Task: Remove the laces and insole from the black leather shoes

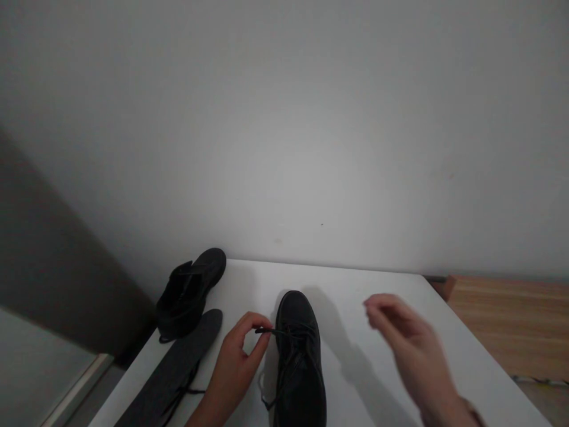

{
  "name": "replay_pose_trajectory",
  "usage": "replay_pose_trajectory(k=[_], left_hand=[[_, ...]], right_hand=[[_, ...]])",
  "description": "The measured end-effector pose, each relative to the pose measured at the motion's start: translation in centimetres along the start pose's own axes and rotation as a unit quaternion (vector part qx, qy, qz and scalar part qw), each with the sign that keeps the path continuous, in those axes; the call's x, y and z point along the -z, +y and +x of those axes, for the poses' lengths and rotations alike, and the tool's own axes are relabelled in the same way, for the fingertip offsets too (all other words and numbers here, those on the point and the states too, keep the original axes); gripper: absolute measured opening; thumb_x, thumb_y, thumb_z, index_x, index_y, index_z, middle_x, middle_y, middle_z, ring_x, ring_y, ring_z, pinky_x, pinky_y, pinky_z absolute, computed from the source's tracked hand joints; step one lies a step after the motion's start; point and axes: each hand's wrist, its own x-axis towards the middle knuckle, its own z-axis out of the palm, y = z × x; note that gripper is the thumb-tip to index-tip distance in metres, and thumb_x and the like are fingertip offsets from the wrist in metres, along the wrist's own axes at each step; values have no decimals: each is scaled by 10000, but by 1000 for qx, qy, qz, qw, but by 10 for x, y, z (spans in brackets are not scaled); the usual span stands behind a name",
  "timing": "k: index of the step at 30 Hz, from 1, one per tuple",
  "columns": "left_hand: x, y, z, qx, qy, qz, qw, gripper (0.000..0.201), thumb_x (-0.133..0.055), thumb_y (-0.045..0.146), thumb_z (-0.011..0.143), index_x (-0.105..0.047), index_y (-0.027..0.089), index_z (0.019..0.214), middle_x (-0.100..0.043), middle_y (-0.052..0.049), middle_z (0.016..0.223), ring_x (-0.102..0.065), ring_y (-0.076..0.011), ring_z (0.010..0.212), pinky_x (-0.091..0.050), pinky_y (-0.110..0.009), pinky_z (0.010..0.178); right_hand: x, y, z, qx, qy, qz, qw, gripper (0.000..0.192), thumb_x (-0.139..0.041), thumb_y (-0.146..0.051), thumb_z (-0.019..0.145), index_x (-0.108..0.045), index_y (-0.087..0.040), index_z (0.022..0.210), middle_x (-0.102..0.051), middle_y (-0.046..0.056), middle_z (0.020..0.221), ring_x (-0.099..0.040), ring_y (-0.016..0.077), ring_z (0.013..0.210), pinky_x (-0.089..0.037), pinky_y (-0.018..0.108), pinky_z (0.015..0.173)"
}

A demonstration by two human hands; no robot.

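Observation:
A black lace-up shoe point(299, 362) stands on the white table point(377, 332), toe pointing away from me. My left hand point(235, 367) pinches the end of its black lace point(263, 330) between thumb and forefinger at the shoe's left side. My right hand point(411, 350) hovers blurred to the right of the shoe, fingers loosely curled and holding nothing.
A second black shoe point(189, 290) lies at the table's far left corner, its tongue pulled open. A dark insole point(178, 370) lies beside it along the left edge. A white wall rises behind the table. A wooden surface point(511, 320) sits to the right.

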Motion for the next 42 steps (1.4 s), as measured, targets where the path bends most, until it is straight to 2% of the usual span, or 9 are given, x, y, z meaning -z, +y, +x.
replay_pose_trajectory(k=[2,6,12,19,24,31,35,39,42], left_hand=[[-1,-8,2,39,-14,-51,998,53,-642,238,836,-687,216,851,-698,-27,847,-668,-232,873,-509,-344,830],[-3,-21,0,62,-48,-90,993,71,-696,248,785,-705,194,830,-728,-41,825,-705,-237,846,-545,-333,801],[-5,-26,-4,57,-93,-134,985,101,-756,273,777,-726,195,833,-707,-39,844,-686,-226,867,-524,-308,816],[-7,-21,-8,56,-94,-132,985,77,-738,254,798,-726,192,841,-690,-38,848,-666,-218,857,-495,-302,802],[-5,-16,-9,39,-100,-117,987,99,-672,271,868,-727,188,858,-682,-49,861,-657,-218,865,-484,-302,802],[1,-12,-13,-12,-104,-148,983,70,-674,245,894,-717,222,844,-696,-55,967,-662,-213,963,-493,-289,855],[7,-9,-14,-35,-127,-115,985,65,-707,234,886,-731,231,826,-706,-64,1038,-665,-219,1031,-490,-304,918],[12,-6,-15,-37,-121,-138,982,152,-670,346,923,-746,235,853,-734,-80,1077,-661,-251,1115,-482,-350,993],[13,-4,-17,-14,-111,-140,984,265,-605,430,956,-767,233,885,-758,-65,932,-697,-229,996,-511,-313,922]], right_hand=[[-19,18,-6,-9,-40,41,998,314,-708,-558,814,-738,-250,769,-708,30,722,-664,222,693,-548,318,633],[-58,53,-24,-12,-60,79,995,252,-697,-475,850,-790,-241,835,-731,57,802,-675,235,776,-525,318,699],[-79,61,-37,-21,-42,102,994,180,-742,-397,810,-788,-228,850,-665,35,755,-628,208,713,-508,292,671],[-82,46,-34,-2,-49,51,997,205,-612,-356,891,-650,-204,758,-583,12,717,-554,187,680,-451,277,640],[-83,41,-32,28,-64,94,993,206,-523,-368,949,-549,-219,810,-577,19,795,-559,193,756,-454,285,702],[-81,40,-30,-27,-97,157,982,295,-572,-476,942,-568,-217,801,-526,-3,767,-500,183,738,-409,281,682],[-74,42,-27,-78,-91,251,960,296,-711,-489,854,-611,-217,795,-537,-7,763,-480,176,747,-390,270,678],[-64,42,-24,-115,-49,366,922,270,-778,-465,805,-659,-222,812,-576,6,798,-502,179,805,-407,268,735],[-55,39,-22,-131,-46,417,898,270,-776,-461,810,-668,-214,814,-539,-3,752,-478,155,737,-407,256,699]])
